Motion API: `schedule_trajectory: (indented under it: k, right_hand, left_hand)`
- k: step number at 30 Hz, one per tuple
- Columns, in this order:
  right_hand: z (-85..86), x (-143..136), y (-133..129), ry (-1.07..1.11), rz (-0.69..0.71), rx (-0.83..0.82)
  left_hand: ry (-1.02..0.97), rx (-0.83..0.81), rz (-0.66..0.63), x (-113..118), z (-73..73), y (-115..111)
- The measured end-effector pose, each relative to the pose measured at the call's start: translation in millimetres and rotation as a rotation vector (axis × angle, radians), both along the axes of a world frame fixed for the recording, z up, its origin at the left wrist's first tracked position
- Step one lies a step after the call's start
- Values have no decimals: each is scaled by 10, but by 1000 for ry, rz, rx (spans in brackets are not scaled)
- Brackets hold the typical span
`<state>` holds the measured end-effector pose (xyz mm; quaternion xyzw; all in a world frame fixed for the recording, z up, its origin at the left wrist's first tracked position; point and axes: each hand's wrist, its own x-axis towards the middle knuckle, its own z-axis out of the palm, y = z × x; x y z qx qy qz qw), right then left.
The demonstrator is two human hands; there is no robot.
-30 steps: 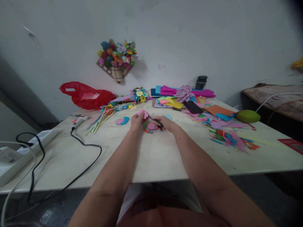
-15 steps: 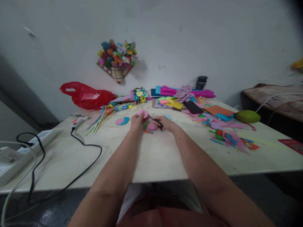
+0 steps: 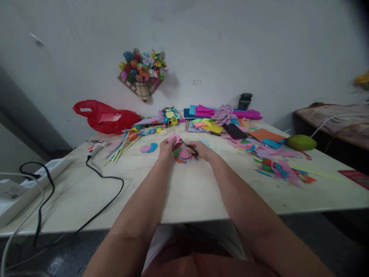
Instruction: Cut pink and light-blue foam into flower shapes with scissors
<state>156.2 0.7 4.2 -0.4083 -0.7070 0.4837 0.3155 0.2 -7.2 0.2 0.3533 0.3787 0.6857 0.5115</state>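
Observation:
Between the thumb and fingers of my left hand [image 3: 167,147] is a small piece of pink paper [image 3: 173,138]. My right hand [image 3: 201,149] grips the dark handles of a pair of scissors [image 3: 184,142], whose blades point up and left against the pink paper. Below both hands, a round pink piece [image 3: 185,154] lies with green, orange and blue scraps around it. To the left on the table rest scalloped pink and blue paper cut-outs [image 3: 148,147].
A glue gun [image 3: 97,147] with a black cord and a white power strip [image 3: 34,188] occupy the left. Behind are a red plastic bag [image 3: 111,118] and paper flowers [image 3: 170,115]. Coloured scraps [image 3: 281,165], a dark phone [image 3: 235,131] and a green mango-like fruit [image 3: 301,142] lie right.
Both hands stay nearly in place. The scissor blades and the pink paper have shifted only very slightly.

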Motion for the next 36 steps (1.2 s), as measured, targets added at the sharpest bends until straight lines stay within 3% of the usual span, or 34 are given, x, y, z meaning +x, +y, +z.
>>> schedule_trajectory:
  k: [18,26,36]
  right_hand:
    - [-40,-8,42,45,-42,-1]
    - [-14,7,17,-12,-40,43]
    - [11,6,-12,31,-26,10]
  left_hand:
    - [114,0,-20,-23,-10,2]
    - [101,-6,-74,-62,-7,10]
    - [65,-8,-47,-36,17,-15]
